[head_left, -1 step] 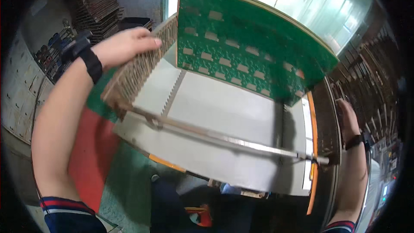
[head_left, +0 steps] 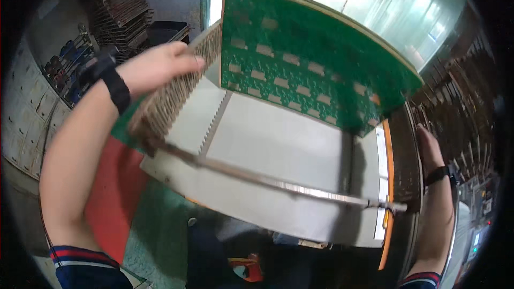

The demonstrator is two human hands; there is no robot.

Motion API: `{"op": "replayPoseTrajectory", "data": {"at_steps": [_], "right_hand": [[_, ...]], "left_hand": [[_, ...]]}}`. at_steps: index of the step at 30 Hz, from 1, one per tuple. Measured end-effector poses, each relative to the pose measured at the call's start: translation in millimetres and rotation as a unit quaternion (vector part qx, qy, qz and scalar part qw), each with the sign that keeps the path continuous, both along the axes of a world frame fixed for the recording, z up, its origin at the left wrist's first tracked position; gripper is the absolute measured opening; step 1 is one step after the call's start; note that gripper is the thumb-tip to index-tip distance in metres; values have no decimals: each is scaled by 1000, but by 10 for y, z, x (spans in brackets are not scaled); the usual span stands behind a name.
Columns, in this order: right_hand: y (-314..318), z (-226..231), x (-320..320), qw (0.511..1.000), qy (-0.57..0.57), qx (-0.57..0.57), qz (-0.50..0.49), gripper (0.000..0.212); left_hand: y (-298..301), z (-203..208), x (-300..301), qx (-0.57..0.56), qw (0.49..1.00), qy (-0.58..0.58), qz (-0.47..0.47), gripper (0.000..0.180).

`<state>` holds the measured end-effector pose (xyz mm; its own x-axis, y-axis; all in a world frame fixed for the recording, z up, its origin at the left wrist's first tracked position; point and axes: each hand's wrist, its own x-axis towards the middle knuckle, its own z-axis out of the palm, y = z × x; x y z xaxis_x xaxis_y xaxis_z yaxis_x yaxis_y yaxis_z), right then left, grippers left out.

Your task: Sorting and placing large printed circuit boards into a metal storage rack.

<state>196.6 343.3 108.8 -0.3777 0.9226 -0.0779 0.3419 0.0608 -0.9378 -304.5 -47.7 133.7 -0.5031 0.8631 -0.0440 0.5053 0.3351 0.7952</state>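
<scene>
A rack with brown, comb-slotted side walls stands tilted in front of me. Toward its far end, several green circuit boards stand on edge, close together. A metal rod crosses the rack's near side. My left hand, in a black wristband, is closed over the upper edge of the left wall, slightly blurred. At the outer face of the dark right wall is my right hand, holding that side, its fingertips partly hidden.
Beneath the rack is a pale tabletop with an orange strip at its right. More slotted racks are stacked at the far left, others at the right. A red mat lies on the green floor.
The rack and its near rod have dropped slightly in the picture. My left hand has shifted a little rightward and down with it; the right hand stays at the right wall.
</scene>
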Motion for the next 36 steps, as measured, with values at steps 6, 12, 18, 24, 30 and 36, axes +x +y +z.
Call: {"op": "replayPoseTrajectory", "data": {"at_steps": [6, 12, 18, 24, 30, 36], "right_hand": [[495, -80, -319, 981, 62, -184, -25, 31], [2, -289, 222, 992, -28, -116, -48, 26], [-646, 578, -25, 977, 69, -196, -56, 26], [-648, 1236, -519, 960, 173, -215, 36, 22], [-150, 1409, -1362, 960, 152, -228, 64, 25], [388, 1118, -2569, 946, 114, -271, 134, 25]], "left_hand": [[50, -184, -57, 115, 984, -133, 29, 28], [80, 34, -261, -21, 997, 63, 30, 38], [55, 632, -395, -113, 992, 45, 18, 31], [-173, 333, -316, -89, 989, -91, 72, 28], [-395, -14, -237, -77, 948, -233, 205, 29], [-451, -469, -634, -245, 942, 178, 142, 35]]}}
